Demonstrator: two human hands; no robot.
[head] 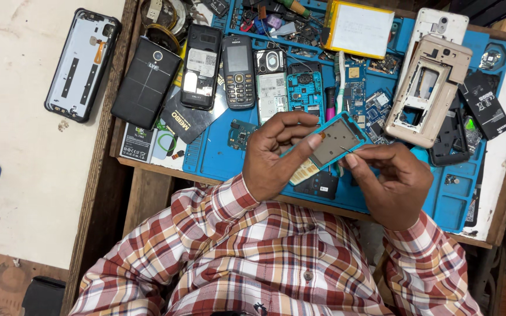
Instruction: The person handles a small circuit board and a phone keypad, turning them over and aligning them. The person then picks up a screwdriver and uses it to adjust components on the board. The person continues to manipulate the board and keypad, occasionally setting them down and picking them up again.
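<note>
My left hand [273, 155] grips a small turquoise phone front frame [330, 143] with a grey screen panel and a pale keypad, held tilted above the blue work mat [218, 158]. My right hand [393, 181] pinches a thin pointed tool [346, 148] whose tip touches the frame's lower right edge. Both forearms wear red, white and tan checked sleeves.
On the mat lie a black keypad phone [239, 71], opened phones [201, 65], a turquoise circuit board [304, 90], a gold phone housing [430, 90], batteries [485, 105] and a yellow-edged battery pack [360, 28]. A black cover [146, 82] and a grey back shell [83, 63] lie at left.
</note>
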